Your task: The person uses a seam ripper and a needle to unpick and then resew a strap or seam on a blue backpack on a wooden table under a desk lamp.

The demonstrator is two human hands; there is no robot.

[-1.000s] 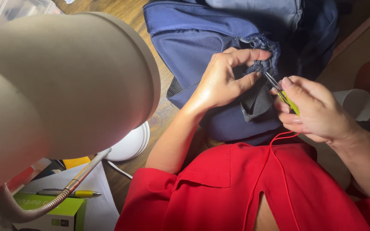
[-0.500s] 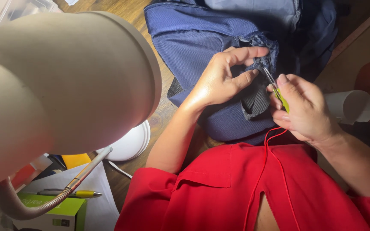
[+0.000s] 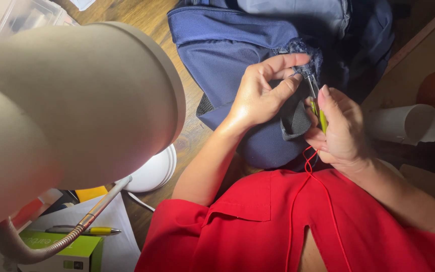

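Mending a navy backpack [image 3: 237, 50] under a desk lamp [image 3: 76, 111], seen from above

Left hand [image 3: 260, 93] pinching the frayed dark fabric at the bag's edge, fingers curled shut on it; right hand [image 3: 341, 128] closed around a small yellow-green-handled tool [image 3: 319, 113], metal tip at the seam just beside the left thumb. Compared with a moment ago, right hand shifted slightly left and farther, closer to the left. Red thread [image 3: 308, 166] trailing down over the red garment [image 3: 278, 226]. White paper roll [image 3: 404, 123] at right, pen [image 3: 89, 230] near left
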